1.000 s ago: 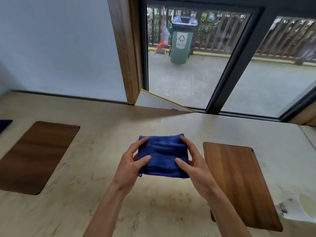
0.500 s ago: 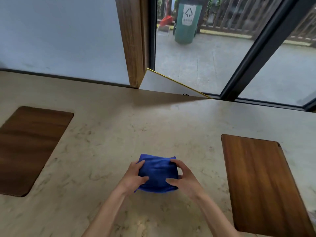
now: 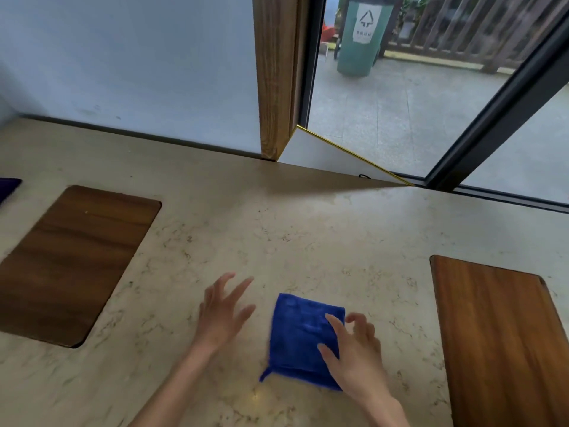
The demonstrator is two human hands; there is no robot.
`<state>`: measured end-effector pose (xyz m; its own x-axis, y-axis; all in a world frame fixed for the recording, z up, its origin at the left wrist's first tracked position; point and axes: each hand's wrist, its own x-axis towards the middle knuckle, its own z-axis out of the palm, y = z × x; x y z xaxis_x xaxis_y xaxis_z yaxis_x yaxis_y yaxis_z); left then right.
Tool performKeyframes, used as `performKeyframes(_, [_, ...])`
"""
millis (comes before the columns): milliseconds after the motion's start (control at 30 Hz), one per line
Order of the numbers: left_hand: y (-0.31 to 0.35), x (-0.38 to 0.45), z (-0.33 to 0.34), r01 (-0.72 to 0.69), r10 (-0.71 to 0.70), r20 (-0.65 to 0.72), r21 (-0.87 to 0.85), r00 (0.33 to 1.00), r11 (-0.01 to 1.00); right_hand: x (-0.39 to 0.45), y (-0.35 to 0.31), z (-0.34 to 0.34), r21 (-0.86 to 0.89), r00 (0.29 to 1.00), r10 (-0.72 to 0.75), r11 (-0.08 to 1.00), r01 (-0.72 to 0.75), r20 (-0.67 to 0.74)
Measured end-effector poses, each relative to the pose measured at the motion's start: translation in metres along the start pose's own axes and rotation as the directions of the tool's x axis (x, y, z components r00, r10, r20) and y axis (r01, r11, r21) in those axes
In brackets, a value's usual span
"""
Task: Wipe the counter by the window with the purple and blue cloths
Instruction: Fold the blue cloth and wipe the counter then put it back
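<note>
A folded blue cloth point(image 3: 300, 335) lies flat on the beige marble counter point(image 3: 277, 235) near its front edge. My right hand point(image 3: 352, 352) hovers over the cloth's right edge with fingers spread and curled, not gripping it. My left hand point(image 3: 223, 312) is open to the left of the cloth, fingers apart, holding nothing. A dark purple cloth point(image 3: 7, 184) shows only as a corner at the far left edge of the view.
A dark wooden board point(image 3: 70, 260) is set in the counter on the left, a lighter wooden board point(image 3: 498, 340) on the right. Behind the counter are a pale wall, a wooden post point(image 3: 277, 75) and a window with a dark frame.
Both hands held the folded blue cloth above the counter; they have set it down and let go. My left hand has moved away to the left.
</note>
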<state>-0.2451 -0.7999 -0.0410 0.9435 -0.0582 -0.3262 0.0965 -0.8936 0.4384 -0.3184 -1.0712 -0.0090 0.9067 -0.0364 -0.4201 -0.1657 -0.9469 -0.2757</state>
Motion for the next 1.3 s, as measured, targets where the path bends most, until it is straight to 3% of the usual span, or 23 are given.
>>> performKeyframes(167, [-0.039, 0.039, -0.024, 0.017, 0.003, -0.156, 0.130, 0.988, 0.991, 0.013, -0.058, 0.017, 0.003, 0.963, -0.224, 0.974, 0.227, -0.153])
performKeyframes(267, [-0.064, 0.052, -0.023, -0.003, 0.033, -0.159, 0.184, 0.987, 0.983, 0.016, -0.066, 0.034, -0.100, 0.978, -0.198, 0.976, 0.191, -0.066])
performKeyframes(500, [-0.083, 0.061, -0.013, 0.008, 0.053, -0.181, 0.319, 0.982, 0.948, 0.018, -0.057, 0.076, -0.253, 0.982, -0.144, 0.961, 0.110, -0.121])
performKeyframes(767, [-0.094, 0.065, -0.002, -0.001, 0.081, -0.219, 0.345, 0.972, 0.939, 0.017, -0.061, 0.097, -0.298, 0.943, -0.292, 0.925, 0.236, -0.160])
performKeyframes(1133, [-0.099, 0.069, 0.004, -0.008, 0.123, -0.281, 0.377, 0.952, 0.926, 0.288, -0.151, 0.007, -0.196, 0.917, -0.280, 0.953, 0.231, -0.284])
performKeyframes(1300, [-0.096, 0.070, 0.001, -0.009, 0.120, -0.286, 0.360, 0.951, 0.933, 0.388, -0.179, -0.044, -0.124, 0.946, -0.231, 0.970, 0.207, -0.227])
